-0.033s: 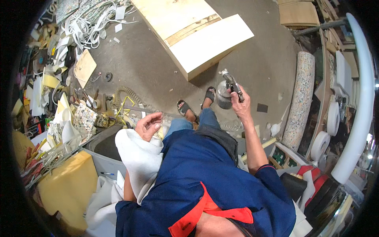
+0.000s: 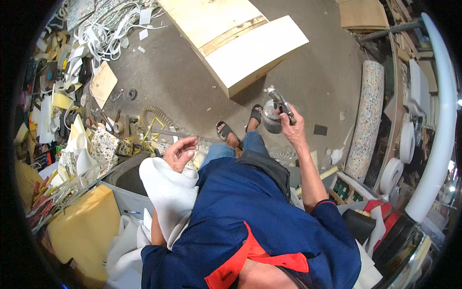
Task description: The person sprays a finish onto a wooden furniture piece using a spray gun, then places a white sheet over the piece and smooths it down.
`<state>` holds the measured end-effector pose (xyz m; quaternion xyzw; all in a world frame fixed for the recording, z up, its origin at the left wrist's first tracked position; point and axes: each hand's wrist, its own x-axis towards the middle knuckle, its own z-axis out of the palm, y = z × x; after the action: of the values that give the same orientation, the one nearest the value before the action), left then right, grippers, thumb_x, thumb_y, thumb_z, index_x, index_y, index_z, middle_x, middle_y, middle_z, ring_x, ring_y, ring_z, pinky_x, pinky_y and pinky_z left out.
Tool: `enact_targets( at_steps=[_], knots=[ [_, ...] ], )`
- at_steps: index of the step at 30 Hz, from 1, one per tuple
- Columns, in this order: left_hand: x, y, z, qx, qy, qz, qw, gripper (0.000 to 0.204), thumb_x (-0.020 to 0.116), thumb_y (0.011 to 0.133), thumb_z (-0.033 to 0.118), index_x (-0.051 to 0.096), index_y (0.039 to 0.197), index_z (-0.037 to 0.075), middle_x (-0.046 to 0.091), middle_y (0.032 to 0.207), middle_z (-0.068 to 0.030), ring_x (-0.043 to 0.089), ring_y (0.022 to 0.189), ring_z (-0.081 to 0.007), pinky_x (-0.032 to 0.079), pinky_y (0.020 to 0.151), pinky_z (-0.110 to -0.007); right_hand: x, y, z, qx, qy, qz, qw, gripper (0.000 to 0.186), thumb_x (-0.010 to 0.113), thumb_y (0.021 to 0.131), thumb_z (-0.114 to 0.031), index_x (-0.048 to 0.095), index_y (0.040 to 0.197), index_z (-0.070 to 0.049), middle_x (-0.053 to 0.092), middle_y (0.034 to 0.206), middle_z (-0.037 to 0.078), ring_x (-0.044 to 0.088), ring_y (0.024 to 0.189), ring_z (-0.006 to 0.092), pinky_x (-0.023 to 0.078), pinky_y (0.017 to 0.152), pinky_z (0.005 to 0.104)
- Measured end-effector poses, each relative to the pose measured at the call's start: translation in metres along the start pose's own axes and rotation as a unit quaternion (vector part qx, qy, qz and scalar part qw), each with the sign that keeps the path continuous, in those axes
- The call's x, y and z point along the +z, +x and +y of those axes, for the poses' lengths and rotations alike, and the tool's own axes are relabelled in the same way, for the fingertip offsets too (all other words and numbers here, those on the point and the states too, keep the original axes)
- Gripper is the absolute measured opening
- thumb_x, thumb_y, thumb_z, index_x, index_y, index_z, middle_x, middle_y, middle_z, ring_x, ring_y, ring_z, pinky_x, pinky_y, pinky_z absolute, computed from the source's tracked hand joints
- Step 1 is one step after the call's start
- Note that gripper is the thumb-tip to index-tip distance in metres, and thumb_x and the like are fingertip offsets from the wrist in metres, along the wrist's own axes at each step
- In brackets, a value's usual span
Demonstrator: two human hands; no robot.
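My right hand (image 2: 294,124) grips a metal spray gun (image 2: 281,103) with a grey cup (image 2: 272,124) beneath it, held over the floor beside my feet. My left hand (image 2: 179,153) is empty, its fingers loosely bent and apart. A white sheet of soft material (image 2: 163,190) is draped over my left forearm, hiding much of it. Ahead lies a box-like pale wooden piece (image 2: 255,48) with plywood faces.
Foam offcuts and white strips (image 2: 91,43) are piled at left, near a coiled hose (image 2: 151,113) and yellow foam block (image 2: 84,226). At right stand a speckled foam roll (image 2: 366,115), white tape rolls (image 2: 406,142) and a long white tube (image 2: 435,96).
The view has shifted very slightly, and the spray gun has tilted a little in my right hand.
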<state>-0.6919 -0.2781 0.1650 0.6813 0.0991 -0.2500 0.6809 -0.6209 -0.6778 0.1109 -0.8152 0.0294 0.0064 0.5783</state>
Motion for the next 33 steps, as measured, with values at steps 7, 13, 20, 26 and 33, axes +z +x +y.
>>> enact_targets(
  at_steps=[7, 13, 20, 26, 33],
  knots=[
    [-0.012, 0.008, 0.004, -0.001, 0.027, -0.029, 0.999, 0.054, 0.067, 0.093, 0.029, 0.053, 0.133, -0.005, 0.064, 0.122, -0.0159, 0.061, 0.113, -0.0237, 0.046, 0.102, -0.037, 0.029, -0.028, 0.04, 0.066, -0.015, -0.086, 0.994, 0.046, 0.07, 0.091, -0.027, 0.061, 0.124, 0.004, 0.069, 0.111, 0.024, 0.069, 0.102, 0.0315, 0.052, 0.088, 0.0372],
    [-0.008, 0.019, 0.004, -0.022, 0.066, -0.049, 0.996, 0.054, 0.067, 0.093, 0.029, 0.054, 0.133, -0.005, 0.064, 0.121, -0.0166, 0.062, 0.112, -0.0247, 0.047, 0.101, -0.038, 0.051, -0.042, 0.046, 0.018, 0.01, -0.07, 0.997, 0.047, 0.069, 0.091, -0.031, 0.062, 0.122, 0.002, 0.07, 0.107, 0.02, 0.069, 0.094, 0.0321, 0.052, 0.082, 0.0401],
    [-0.012, 0.017, -0.001, -0.012, 0.124, -0.074, 0.989, 0.059, 0.061, 0.096, 0.039, 0.05, 0.138, -0.001, 0.063, 0.126, -0.0142, 0.062, 0.113, -0.0238, 0.049, 0.095, -0.034, 0.058, -0.039, 0.066, -0.007, 0.022, -0.032, 0.999, 0.054, 0.071, 0.089, -0.043, 0.063, 0.119, 0.001, 0.069, 0.099, 0.018, 0.068, 0.085, 0.0319, 0.052, 0.075, 0.0403],
    [-0.019, 0.019, 0.001, -0.044, 0.125, -0.073, 0.988, 0.059, 0.062, 0.096, 0.04, 0.049, 0.139, 0.001, 0.062, 0.127, -0.0136, 0.062, 0.113, -0.0231, 0.05, 0.093, -0.033, 0.046, -0.032, 0.072, 0.002, 0.006, -0.024, 1.0, 0.058, 0.07, 0.088, -0.048, 0.064, 0.119, 0.001, 0.07, 0.1, 0.019, 0.069, 0.089, 0.0313, 0.053, 0.079, 0.04],
    [0.004, 0.031, -0.001, -0.029, 0.065, -0.052, 0.996, 0.057, 0.066, 0.094, 0.035, 0.053, 0.135, -0.002, 0.064, 0.123, -0.0165, 0.063, 0.111, -0.0262, 0.049, 0.096, -0.036, -0.015, -0.015, 0.047, 0.061, 0.011, -0.011, 0.998, 0.051, 0.071, 0.088, -0.042, 0.067, 0.119, -0.001, 0.072, 0.104, 0.018, 0.069, 0.093, 0.03, 0.053, 0.083, 0.0402]
  ],
)
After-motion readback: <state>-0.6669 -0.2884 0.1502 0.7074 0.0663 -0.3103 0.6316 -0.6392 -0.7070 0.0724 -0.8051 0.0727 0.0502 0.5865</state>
